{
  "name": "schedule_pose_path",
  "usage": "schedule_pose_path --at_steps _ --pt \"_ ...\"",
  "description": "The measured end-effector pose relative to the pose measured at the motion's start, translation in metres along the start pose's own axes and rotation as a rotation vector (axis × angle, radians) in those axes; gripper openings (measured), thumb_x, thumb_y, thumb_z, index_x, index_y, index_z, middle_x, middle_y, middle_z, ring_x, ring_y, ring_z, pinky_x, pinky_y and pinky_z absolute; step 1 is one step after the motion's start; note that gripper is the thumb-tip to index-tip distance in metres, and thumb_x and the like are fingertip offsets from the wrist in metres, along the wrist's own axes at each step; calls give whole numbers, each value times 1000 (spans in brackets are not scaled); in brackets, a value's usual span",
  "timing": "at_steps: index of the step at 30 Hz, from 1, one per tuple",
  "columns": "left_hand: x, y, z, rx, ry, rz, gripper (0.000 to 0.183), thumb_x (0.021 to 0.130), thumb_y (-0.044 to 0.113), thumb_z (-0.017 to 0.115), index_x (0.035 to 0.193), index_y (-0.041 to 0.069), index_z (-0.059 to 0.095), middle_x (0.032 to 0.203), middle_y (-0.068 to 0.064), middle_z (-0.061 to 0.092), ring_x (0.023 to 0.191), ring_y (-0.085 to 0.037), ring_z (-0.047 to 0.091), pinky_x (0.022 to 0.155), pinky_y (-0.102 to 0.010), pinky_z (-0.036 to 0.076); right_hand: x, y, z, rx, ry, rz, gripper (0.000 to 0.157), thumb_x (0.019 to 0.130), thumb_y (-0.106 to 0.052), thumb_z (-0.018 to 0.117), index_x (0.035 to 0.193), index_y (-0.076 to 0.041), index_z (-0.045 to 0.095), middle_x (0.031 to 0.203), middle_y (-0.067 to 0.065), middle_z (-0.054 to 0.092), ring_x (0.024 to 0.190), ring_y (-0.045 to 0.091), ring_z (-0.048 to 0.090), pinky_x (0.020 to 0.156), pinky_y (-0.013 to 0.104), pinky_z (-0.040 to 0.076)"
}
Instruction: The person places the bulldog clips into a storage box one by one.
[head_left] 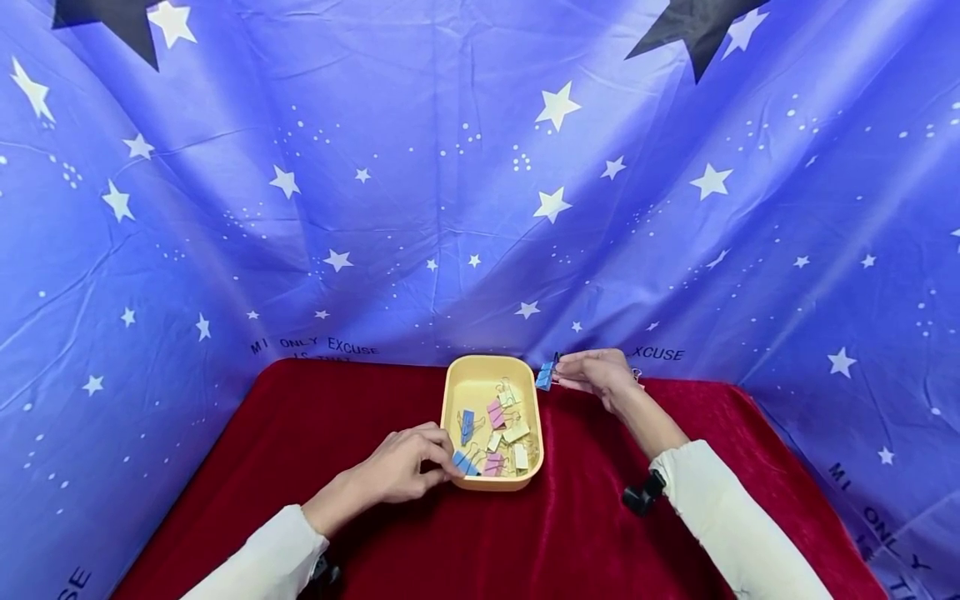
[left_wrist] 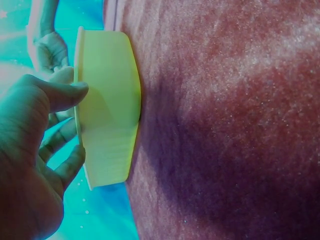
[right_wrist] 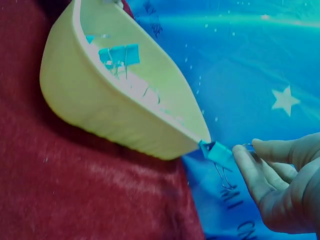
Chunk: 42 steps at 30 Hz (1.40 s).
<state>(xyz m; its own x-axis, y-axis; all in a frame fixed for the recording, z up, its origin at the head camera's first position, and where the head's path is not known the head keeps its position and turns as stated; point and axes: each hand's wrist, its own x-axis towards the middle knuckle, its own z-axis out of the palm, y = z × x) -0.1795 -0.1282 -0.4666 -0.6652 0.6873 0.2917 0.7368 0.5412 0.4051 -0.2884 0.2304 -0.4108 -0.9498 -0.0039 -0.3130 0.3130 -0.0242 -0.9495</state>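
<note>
A yellow box [head_left: 454, 392] holds several binder clips in blue, pink and pale yellow, among them a blue binder clip [head_left: 467, 426]. My left hand [head_left: 411, 463] grips the box's near left corner, its thumb [left_wrist: 70, 95] against the outer wall and other fingers over the rim. My right hand [head_left: 600, 375] pinches a wire handle of another blue binder clip [right_wrist: 220, 156] between thumb and fingertips. This clip is by the rim at the far right corner; whether it bites the rim I cannot tell. Its other wire handle hangs down.
The box stands on a dark red velvet cloth [head_left: 600, 517]. A blue star-printed curtain [head_left: 450, 208] rises behind and around the table. Just past my right wrist, a small wire-handled object [head_left: 637, 375] shows, mostly hidden.
</note>
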Motion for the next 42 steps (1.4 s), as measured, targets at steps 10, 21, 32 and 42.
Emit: schedule_pose_path --at_steps 10,21,32,42 --pt "0 -1 2 7 11 7 19 89 20 80 98 37 84 92 24 62 95 4 55 72 -15 48 0 -6 10 -138 96 -109 41 87 12 71 127 16 63 88 16 79 74 17 78 79 32 62" --pt "-1 -1 1 14 10 0 19 89 20 81 97 37 84 92 25 62 95 4 55 70 -14 47 2 -11 10 -83 99 -93 31 90 10 69 121 16 66 77 11 78 70 17 78 76 31 63" --pt "-1 -1 1 14 3 -8 20 89 20 80 98 37 84 92 25 61 95 4 55 71 -14 47 0 -14 37 -101 57 -107 35 89 11 70 124 16 65 80 12 78 72 18 78 79 35 62" --pt "-1 2 0 -5 3 -5 21 88 18 80 98 36 84 92 23 62 96 3 56 70 -15 48 1 -7 70 -113 20 -160 33 84 13 72 116 18 68 85 19 79 67 17 77 75 35 63"
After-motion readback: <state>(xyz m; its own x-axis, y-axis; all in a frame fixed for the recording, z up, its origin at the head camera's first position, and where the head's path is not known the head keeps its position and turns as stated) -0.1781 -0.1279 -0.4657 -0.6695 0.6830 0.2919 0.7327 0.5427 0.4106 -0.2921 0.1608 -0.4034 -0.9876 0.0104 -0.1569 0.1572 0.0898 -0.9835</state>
